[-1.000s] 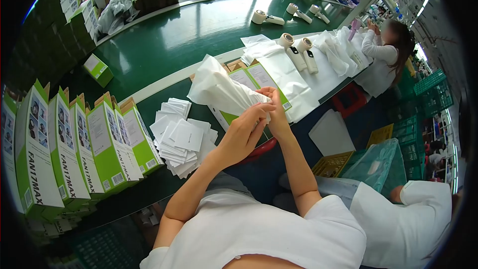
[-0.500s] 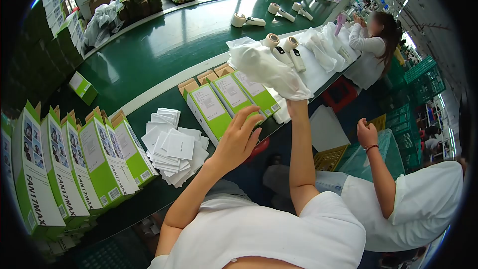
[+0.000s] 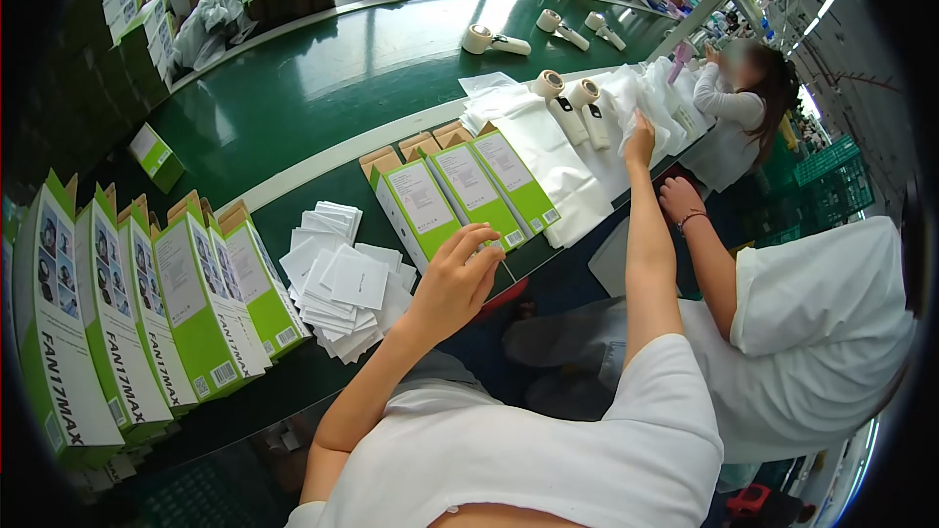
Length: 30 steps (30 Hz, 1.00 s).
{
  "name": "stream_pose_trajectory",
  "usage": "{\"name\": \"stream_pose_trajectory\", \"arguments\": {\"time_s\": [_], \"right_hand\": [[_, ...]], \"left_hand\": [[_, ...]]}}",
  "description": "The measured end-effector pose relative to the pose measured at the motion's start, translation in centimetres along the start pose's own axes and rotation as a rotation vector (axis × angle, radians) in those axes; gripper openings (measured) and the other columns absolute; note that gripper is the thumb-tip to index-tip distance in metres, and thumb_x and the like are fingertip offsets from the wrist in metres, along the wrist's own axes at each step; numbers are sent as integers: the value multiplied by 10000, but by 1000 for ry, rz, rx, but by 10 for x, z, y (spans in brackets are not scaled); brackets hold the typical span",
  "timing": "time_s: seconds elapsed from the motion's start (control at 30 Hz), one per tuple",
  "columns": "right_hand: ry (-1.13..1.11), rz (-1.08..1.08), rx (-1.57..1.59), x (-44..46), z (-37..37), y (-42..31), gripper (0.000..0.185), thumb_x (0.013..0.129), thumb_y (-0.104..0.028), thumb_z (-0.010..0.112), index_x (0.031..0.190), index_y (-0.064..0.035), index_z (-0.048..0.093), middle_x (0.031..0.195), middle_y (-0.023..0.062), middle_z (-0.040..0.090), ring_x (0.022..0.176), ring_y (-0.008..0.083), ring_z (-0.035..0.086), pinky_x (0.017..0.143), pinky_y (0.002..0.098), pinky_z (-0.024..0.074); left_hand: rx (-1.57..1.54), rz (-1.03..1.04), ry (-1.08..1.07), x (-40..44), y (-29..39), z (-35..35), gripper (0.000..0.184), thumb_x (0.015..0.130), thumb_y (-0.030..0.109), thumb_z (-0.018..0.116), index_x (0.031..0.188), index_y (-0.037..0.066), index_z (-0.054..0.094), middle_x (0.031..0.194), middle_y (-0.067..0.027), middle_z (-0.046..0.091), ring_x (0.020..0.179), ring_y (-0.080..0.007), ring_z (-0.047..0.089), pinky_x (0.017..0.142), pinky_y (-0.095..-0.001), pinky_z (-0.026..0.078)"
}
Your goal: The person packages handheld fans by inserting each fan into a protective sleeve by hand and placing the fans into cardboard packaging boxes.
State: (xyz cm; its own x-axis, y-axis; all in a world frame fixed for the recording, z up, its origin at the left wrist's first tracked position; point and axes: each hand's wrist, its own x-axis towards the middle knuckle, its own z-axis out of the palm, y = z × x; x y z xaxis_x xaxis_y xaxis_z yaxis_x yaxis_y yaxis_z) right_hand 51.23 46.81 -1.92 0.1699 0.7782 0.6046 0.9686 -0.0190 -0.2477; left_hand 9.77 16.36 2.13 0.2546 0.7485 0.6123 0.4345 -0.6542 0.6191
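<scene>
My left hand [image 3: 452,279] hovers at the lower end of the nearest green-and-white box [image 3: 421,200], fingers loosely bent and thumb apart, with nothing seen in it. Two more such boxes [image 3: 465,186] lie alongside, their brown flaps open. My right hand [image 3: 639,142] stretches far right, its fingers closed on the edge of a white plastic bag [image 3: 650,103]; the fingertips are partly hidden. Between my hands, flat white bags [image 3: 558,171] lie by the boxes. Two white handheld fans [image 3: 567,117] rest beside them.
A heap of white leaflets [image 3: 342,279] sits left of the boxes. Several upright boxes [image 3: 108,332] line the left. More fans [image 3: 496,41] lie on the green belt [image 3: 323,68]. A co-worker's hand [image 3: 682,198] is close to my right forearm; another person [image 3: 743,93] sits beyond.
My right hand has left the white bag near the boxes, which now lies flat, and moved right to other bags. My left hand's fingers have curled slightly. The co-worker's arm has come closer.
</scene>
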Motion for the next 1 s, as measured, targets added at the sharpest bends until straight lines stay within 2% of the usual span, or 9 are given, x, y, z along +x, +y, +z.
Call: {"name": "stream_pose_trajectory", "arguments": {"time_s": [0.07, 0.2, 0.23, 0.37, 0.43, 0.53, 0.7, 0.9, 1.0], "right_hand": [[-6, -88, -46, -5, 18, 8, 409, 790, -88, 588, 1191, -14, 550, 1124, 153, 616, 1002, 321, 585, 883, 358, 470], [117, -472, -250, -20, 34, 17, 403, 796, -129, 584, 1181, -13, 553, 1126, 156, 615, 1039, 331, 563, 894, 377, 451], [112, -469, -254, -26, 30, 15, 403, 796, -129, 584, 1181, -13, 553, 1126, 156, 615, 1039, 331, 563, 894, 377, 451], [-68, -171, -301, -58, -23, -30, 389, 805, -141, 569, 1170, -6, 551, 1115, 157, 618, 1018, 345, 568, 871, 372, 451], [-191, 114, -29, -83, -53, -59, 374, 800, -148, 581, 1147, -10, 562, 1102, 142, 626, 987, 337, 583, 851, 367, 455], [-155, 121, 146, -141, -60, -62, 349, 801, -150, 590, 1125, -20, 579, 1084, 144, 630, 943, 318, 598, 823, 369, 463], [-127, 246, 172, -176, -84, -61, 302, 808, -126, 580, 1070, 20, 613, 1025, 161, 653, 865, 276, 616, 770, 347, 474], [-128, 87, 187, -144, -112, -109, 238, 797, -105, 604, 1002, 10, 643, 967, 150, 662, 859, 268, 618, 773, 323, 470], [-44, -89, 199, -128, -134, -161, 225, 788, -81, 605, 978, 31, 648, 929, 147, 674, 791, 248, 621, 739, 313, 472]], "left_hand": [[27, 2, 3, 0, 1, 0, 106, 835, 8, 587, 932, 33, 555, 1138, -96, 537, 1115, -291, 518, 910, -366, 457], [76, 14, -20, -2, 3, 4, 93, 833, 26, 589, 921, 29, 559, 1141, -94, 534, 1145, -288, 506, 924, -365, 449], [71, 13, -25, -1, 4, 7, 93, 833, 26, 589, 921, 29, 559, 1141, -94, 534, 1145, -288, 506, 924, -365, 449], [32, 85, -82, 5, 13, 22, 107, 824, 45, 593, 925, 26, 560, 1144, -92, 533, 1157, -282, 501, 935, -363, 440], [30, 102, -93, 4, 13, 28, 111, 823, 48, 593, 926, 26, 560, 1145, -92, 532, 1156, -281, 502, 935, -362, 440], [50, 125, -134, -4, 15, 34, 122, 817, 56, 593, 930, 24, 560, 1148, -90, 531, 1151, -278, 503, 933, -359, 438], [55, 120, -136, -1, 17, 28, 117, 820, 55, 589, 930, 25, 560, 1141, -85, 534, 1124, -268, 515, 920, -355, 444], [33, 128, -139, 4, 12, 22, 122, 822, 52, 588, 938, 27, 558, 1144, -82, 538, 1072, -267, 536, 903, -351, 445], [5, 74, -124, 7, 9, 15, 131, 832, 37, 588, 961, 25, 571, 1148, -85, 550, 1027, -272, 553, 883, -335, 458]]}}
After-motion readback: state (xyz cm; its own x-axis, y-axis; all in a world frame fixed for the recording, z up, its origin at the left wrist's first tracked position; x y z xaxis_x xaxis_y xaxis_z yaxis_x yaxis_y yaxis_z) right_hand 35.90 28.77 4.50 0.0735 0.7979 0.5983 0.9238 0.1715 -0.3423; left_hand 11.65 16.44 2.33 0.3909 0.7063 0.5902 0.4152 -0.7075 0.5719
